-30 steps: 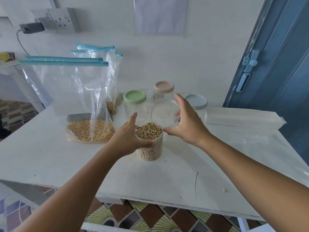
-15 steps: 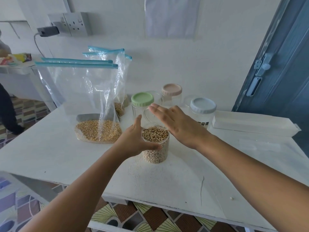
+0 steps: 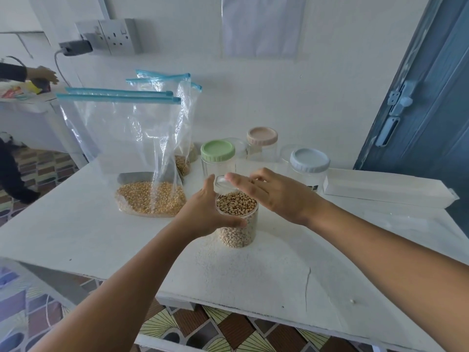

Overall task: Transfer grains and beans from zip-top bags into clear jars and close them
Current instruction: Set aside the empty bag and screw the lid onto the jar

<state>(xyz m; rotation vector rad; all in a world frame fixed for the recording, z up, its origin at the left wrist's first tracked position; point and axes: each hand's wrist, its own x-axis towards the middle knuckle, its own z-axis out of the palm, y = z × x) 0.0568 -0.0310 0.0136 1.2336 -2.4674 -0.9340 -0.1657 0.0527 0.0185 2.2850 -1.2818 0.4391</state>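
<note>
Bean jar (image 3: 237, 224) upright, mouth up, lid (image 3: 223, 181) tilted

wall socket (image 3: 119, 35) | blue door (image 3: 436, 102) | white box (image 3: 385, 190)

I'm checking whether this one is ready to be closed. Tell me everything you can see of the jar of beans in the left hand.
The jar of beans is a small clear round container, plastic by the look, upright on the white table and filled nearly to its rim with pale, dark-eyed beans. The left hand wraps its side. The right hand holds a clear lid tilted over its far rim, not yet seated.
</note>
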